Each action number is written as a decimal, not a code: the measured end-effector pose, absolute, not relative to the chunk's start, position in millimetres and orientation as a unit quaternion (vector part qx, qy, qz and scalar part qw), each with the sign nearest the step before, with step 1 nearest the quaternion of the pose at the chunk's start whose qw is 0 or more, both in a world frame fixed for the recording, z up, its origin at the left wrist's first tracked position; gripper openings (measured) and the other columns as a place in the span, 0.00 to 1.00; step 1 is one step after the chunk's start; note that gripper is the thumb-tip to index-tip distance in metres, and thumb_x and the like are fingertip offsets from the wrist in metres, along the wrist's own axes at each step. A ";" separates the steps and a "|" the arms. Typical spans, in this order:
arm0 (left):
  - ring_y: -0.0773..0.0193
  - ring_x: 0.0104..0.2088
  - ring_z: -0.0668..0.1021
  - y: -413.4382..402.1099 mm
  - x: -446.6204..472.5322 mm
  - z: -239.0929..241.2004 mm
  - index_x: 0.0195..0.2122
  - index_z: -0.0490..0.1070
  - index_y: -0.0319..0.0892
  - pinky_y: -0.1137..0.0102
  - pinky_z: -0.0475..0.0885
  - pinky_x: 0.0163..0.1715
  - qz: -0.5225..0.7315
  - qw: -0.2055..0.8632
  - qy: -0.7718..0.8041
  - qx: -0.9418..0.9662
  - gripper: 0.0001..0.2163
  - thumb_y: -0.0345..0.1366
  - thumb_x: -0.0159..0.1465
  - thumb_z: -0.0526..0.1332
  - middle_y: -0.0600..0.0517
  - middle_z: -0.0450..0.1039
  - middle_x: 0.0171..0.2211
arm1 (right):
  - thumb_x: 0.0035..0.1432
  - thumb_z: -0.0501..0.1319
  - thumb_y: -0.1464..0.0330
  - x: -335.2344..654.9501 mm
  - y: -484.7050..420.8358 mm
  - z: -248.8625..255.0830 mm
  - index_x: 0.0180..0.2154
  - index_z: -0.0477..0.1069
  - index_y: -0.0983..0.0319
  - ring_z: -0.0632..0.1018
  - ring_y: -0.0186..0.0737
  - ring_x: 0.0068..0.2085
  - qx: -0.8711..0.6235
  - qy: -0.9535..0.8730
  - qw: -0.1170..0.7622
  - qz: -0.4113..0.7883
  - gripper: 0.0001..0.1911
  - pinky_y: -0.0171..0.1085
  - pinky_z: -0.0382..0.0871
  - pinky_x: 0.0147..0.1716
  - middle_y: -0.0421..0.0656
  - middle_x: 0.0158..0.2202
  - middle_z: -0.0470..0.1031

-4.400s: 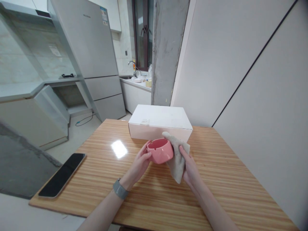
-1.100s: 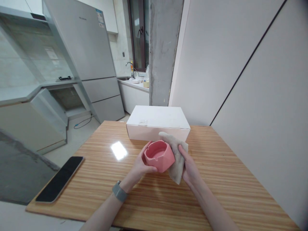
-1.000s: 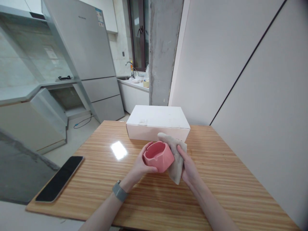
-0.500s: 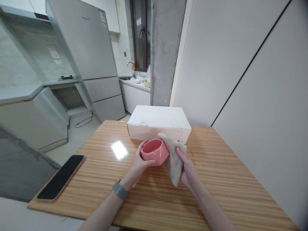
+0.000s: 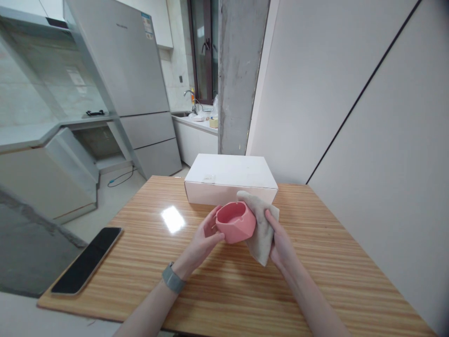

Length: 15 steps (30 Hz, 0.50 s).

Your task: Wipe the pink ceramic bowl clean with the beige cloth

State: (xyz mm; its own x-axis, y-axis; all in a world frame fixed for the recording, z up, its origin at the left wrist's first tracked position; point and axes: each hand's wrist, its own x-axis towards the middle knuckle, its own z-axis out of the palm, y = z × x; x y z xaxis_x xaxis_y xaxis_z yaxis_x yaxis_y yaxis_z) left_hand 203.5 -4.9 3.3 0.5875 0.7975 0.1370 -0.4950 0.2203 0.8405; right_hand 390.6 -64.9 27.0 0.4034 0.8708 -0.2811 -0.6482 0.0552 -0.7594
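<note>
A pink faceted ashtray [image 5: 235, 224] is held above the wooden table [image 5: 315, 262], its opening turned up and a little away from me. My left hand [image 5: 203, 239] grips its left side with curled fingers; a grey watch sits on that wrist. My right hand [image 5: 280, 243] presses a beige cloth [image 5: 261, 231] against the ashtray's right side, with the cloth hanging below my fingers.
A shut white box [image 5: 230, 180] lies just behind my hands at the table's far edge. A black phone [image 5: 87, 260] rests face up near the left front corner. A white wall runs along the right. Behind stand a concrete pillar, a fridge and kitchen counters.
The ashtray has shifted slightly right and turned in my left hand. The cloth hand has followed along its right side. The head view has swayed a little.
</note>
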 end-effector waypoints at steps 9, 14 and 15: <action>0.42 0.62 0.65 -3.0 207.6 -5.3 0.60 0.65 0.46 0.54 0.60 0.61 0.429 0.739 0.155 0.496 0.49 0.35 0.34 0.80 0.42 0.67 0.59 | 0.52 0.68 0.58 387.1 -68.0 28.3 0.41 0.78 0.62 0.80 0.51 0.46 -0.412 -0.147 0.702 0.561 0.18 0.43 0.74 0.47 0.46 0.39 0.83; 0.42 0.60 0.68 -5.0 207.1 -1.9 0.60 0.65 0.46 0.53 0.61 0.60 0.432 0.733 0.169 0.497 0.46 0.38 0.37 0.79 0.41 0.69 0.58 | 0.52 0.68 0.57 386.6 -69.3 26.9 0.40 0.79 0.62 0.81 0.51 0.44 -0.425 -0.161 0.702 0.548 0.17 0.43 0.74 0.45 0.45 0.38 0.83; 0.42 0.60 0.68 -5.1 207.0 -1.1 0.59 0.66 0.45 0.53 0.61 0.59 0.434 0.733 0.172 0.496 0.45 0.38 0.38 0.79 0.41 0.69 0.58 | 0.52 0.68 0.57 386.3 -69.3 26.9 0.39 0.79 0.62 0.81 0.51 0.44 -0.427 -0.161 0.703 0.545 0.17 0.43 0.74 0.45 0.45 0.37 0.84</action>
